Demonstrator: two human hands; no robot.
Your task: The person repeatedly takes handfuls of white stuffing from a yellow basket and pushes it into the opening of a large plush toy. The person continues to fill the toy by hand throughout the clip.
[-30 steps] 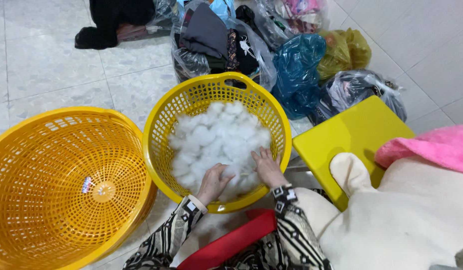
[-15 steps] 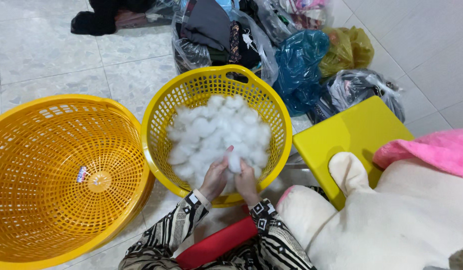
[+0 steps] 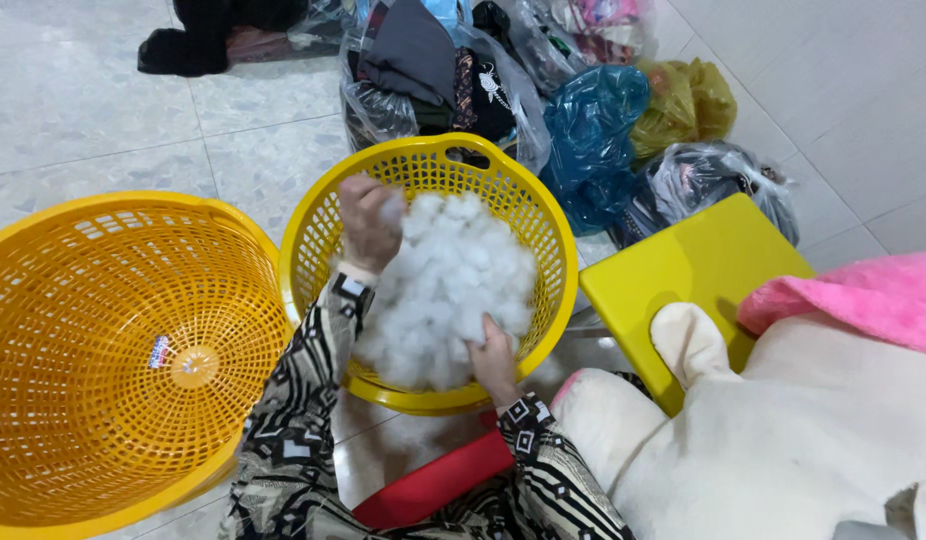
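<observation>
left hand [image 3: 368,222]: raised over basket's left rim, fingers closed on a tuft of stuffing
right hand [image 3: 493,358]: at basket's near edge, fingers dug into the pile; can't tell how tight the grip is
stuffing [image 3: 453,285]: white fluffy fill, heaped in yellow basket [image 3: 543,215], leaning toward near-left wall
handling: looks very light, soft, compressible; clumps cling and tear apart. Not fragile, not slippery. Best pinched by the handful from top of heap
orange basket [image 3: 113,350]: just left, tilted, rim touching or nearly
plush toy [image 3: 783,430]: cream, at right, on yellow board [image 3: 703,265]
floor [image 3: 83,110]: bags of clothes along far edge
</observation>
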